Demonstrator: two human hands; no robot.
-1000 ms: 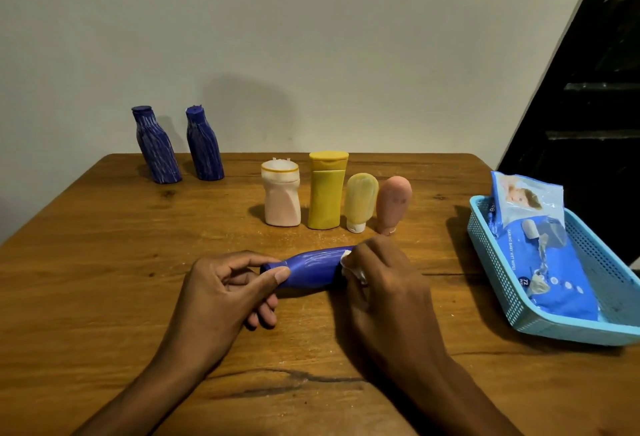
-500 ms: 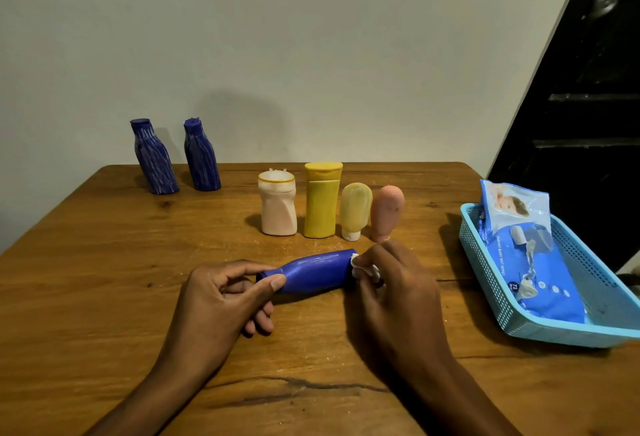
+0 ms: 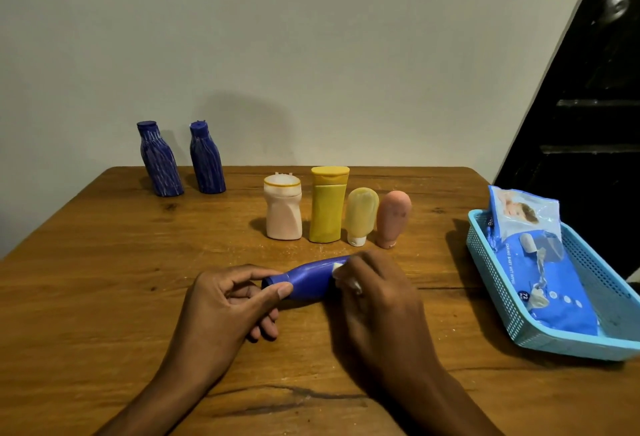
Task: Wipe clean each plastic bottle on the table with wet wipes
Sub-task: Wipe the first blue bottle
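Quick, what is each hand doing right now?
Left hand: closed on the blue bottle neck.
Right hand: closed on a white wet wipe, pressed against it.

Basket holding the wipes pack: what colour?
Light blue basket, perforated walls; head view, the only one, shows it.

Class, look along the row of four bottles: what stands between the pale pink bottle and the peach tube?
In the head view, two things: the yellow bottle, then the pale yellow tube standing on its white cap.

Dim warm light, soft shadows
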